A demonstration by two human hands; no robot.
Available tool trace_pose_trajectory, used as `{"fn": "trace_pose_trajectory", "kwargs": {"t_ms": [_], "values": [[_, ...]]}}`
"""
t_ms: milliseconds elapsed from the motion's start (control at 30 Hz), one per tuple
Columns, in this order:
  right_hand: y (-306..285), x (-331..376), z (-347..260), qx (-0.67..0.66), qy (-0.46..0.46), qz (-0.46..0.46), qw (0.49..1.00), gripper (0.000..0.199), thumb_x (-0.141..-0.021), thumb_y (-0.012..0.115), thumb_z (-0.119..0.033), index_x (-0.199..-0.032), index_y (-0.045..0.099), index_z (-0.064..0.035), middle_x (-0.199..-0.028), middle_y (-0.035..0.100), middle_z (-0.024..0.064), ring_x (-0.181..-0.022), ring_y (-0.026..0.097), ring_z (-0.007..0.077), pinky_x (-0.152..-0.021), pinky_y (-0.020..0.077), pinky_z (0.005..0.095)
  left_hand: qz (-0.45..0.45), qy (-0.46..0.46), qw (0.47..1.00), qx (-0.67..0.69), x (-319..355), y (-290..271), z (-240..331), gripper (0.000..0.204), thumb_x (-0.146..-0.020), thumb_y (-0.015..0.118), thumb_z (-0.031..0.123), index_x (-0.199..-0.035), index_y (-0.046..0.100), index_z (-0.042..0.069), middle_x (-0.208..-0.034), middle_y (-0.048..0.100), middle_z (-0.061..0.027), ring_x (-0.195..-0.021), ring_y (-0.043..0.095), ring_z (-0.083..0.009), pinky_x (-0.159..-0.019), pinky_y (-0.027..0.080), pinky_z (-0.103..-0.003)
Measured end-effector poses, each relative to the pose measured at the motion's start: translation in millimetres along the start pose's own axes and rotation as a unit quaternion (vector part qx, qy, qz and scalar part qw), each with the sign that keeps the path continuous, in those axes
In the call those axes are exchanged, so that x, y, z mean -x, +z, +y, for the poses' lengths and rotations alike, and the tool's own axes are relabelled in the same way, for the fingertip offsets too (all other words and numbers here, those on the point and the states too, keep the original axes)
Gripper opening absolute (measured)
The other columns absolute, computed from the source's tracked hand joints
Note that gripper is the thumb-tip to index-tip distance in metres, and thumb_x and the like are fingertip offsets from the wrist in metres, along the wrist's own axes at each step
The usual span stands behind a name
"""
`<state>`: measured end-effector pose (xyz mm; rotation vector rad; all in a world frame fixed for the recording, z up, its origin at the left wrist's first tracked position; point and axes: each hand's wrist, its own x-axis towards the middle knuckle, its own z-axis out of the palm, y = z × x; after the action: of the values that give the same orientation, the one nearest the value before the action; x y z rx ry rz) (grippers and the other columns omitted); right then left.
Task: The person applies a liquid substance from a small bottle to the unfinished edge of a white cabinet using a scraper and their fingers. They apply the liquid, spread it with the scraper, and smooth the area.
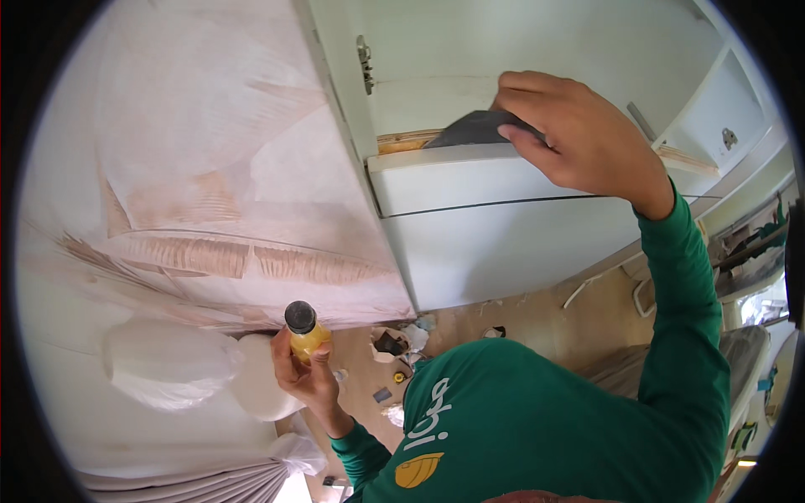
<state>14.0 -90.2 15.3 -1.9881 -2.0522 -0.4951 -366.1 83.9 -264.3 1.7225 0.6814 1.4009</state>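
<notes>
My left hand [306,373] is wrapped round a small yellow bottle [309,337] with a black cap, held upright in front of the patched wall. Up at the right, my right hand [570,138] pinches a thin dark grey sheet [482,128] between thumb and fingers; it looks like sandpaper, though its kind is not certain. The sheet lies against the upper edge of a white cabinet front panel [503,176]. Beside the sheet's left end, a strip of bare wood [407,141] shows inside the open cabinet [503,42].
The wall [193,159] at left carries pinkish, ridged filler patches. A metal hinge [364,63] sits on the cabinet's side. Plastic-wrapped white bundles [172,365] stand at lower left, above a grey curtain [193,484]. Debris and an open bag [394,342] lie on the floor.
</notes>
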Motion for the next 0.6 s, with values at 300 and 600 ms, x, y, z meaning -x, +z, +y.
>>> {"fn": "trace_pose_trajectory", "kwargs": {"t_ms": [300,600], "values": [[5.0,7.2,-0.4,0.003,-0.021,0.031,0.999,0.013,-0.098,0.066,-0.010,-0.099,0.061,0.0017,-0.099,0.060,0.0170,-0.093,0.063,0.0425,-0.081,0.0512,0.0531,-0.035,0.024,0.999,0.008,-2.1,17.3,11.0,0.058,-0.096,0.091,0.031,-0.137,0.069,-0.003,-0.126,0.070,-0.0146,-0.113,0.067,-0.0251,-0.099,0.054,-0.036],[-24.8,35.1,10.2,0.028,0.034,0.048,0.998,0.014,-0.098,0.068,-0.010,-0.103,0.062,0.0008,-0.100,0.061,0.0160,-0.096,0.062,0.0420,-0.082,0.0506,0.0527,-0.159,0.174,0.970,-0.055,-38.7,58.8,68.5,0.062,-0.089,0.094,0.029,-0.139,0.071,0.000,-0.124,0.074,-0.0201,-0.104,0.073,-0.0317,-0.087,0.060,-0.039]]}}
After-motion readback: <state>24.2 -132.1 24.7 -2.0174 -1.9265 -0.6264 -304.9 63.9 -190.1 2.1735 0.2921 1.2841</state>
